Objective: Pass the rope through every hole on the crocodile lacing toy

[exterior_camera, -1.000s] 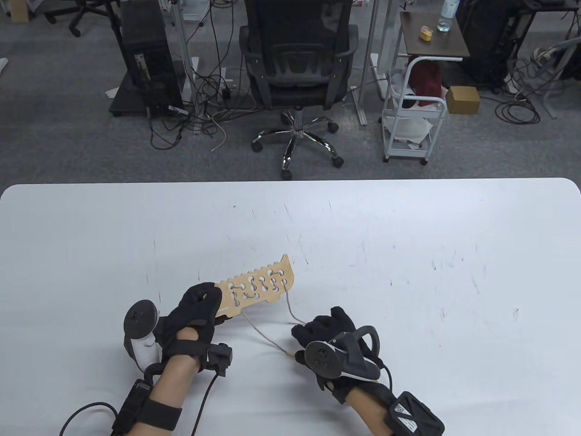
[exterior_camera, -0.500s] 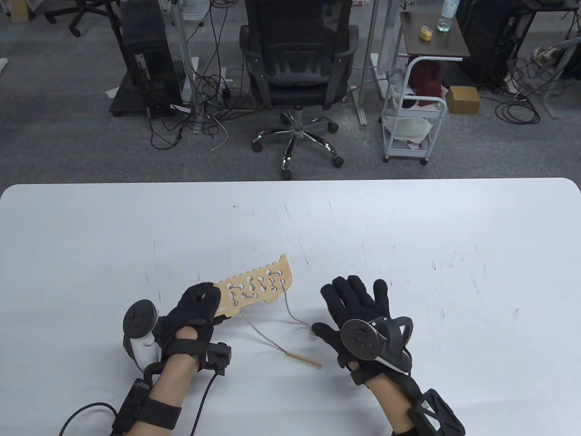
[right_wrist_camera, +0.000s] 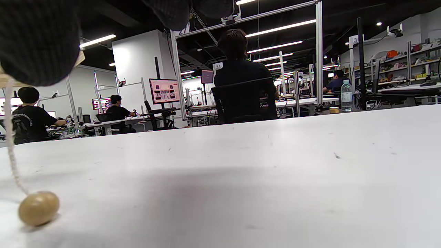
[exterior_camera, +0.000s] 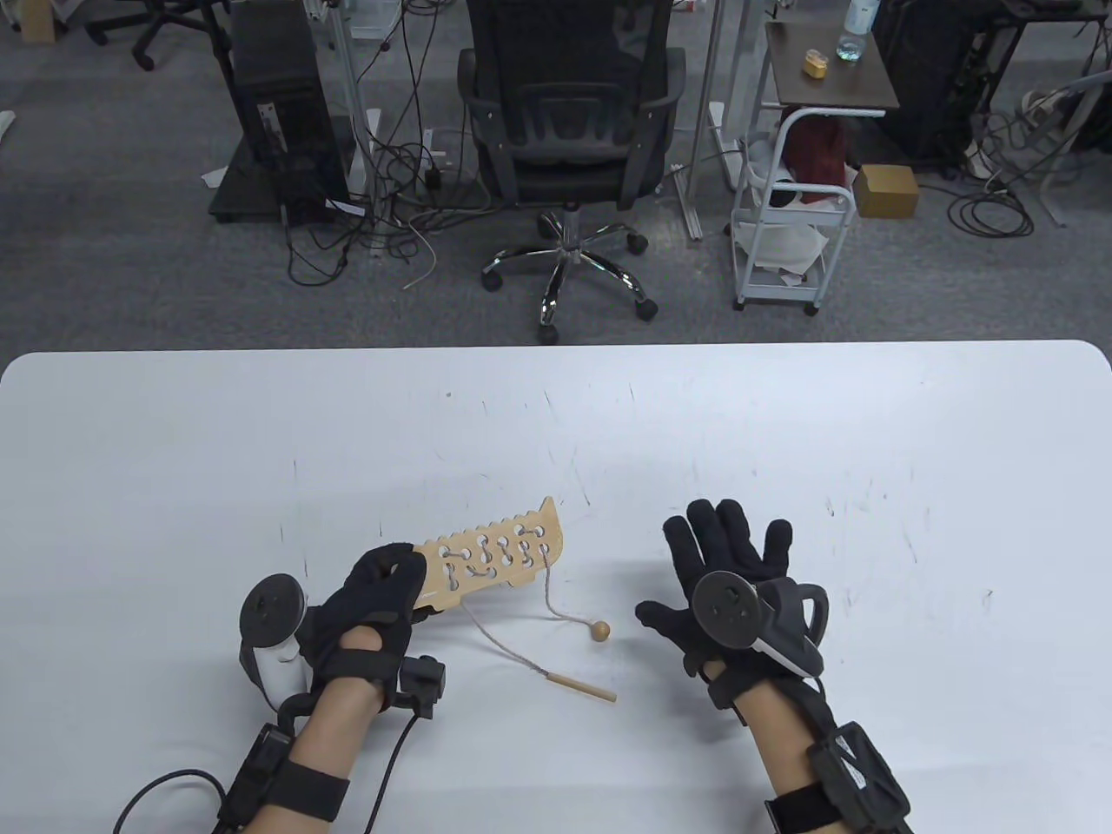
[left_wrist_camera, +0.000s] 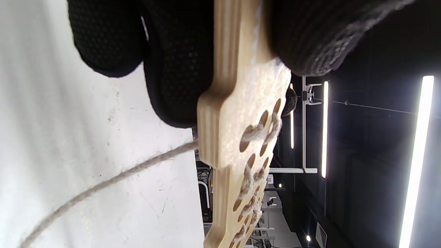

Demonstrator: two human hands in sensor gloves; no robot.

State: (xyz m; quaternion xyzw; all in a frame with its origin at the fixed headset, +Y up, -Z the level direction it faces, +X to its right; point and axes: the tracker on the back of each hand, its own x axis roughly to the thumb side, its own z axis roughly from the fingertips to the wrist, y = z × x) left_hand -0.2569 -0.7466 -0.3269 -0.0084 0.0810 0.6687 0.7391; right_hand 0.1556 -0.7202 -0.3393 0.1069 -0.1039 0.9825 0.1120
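On the table, left hand (exterior_camera: 373, 599) grips crocodile board (exterior_camera: 495, 556); right hand (exterior_camera: 725, 578) spread, empty.

A wooden bead (right_wrist_camera: 38, 208) lies on the white table (right_wrist_camera: 262, 179) at its near left. A pale rope (right_wrist_camera: 11, 155) rises from the bead toward a gloved fingertip (right_wrist_camera: 38, 38) above it. Seated people work beyond the table.

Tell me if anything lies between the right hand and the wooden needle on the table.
Nothing visible does. The right hand hovers open to the right, and only bare table separates it from the wooden needle. The wooden bead lies nearby, off that path.
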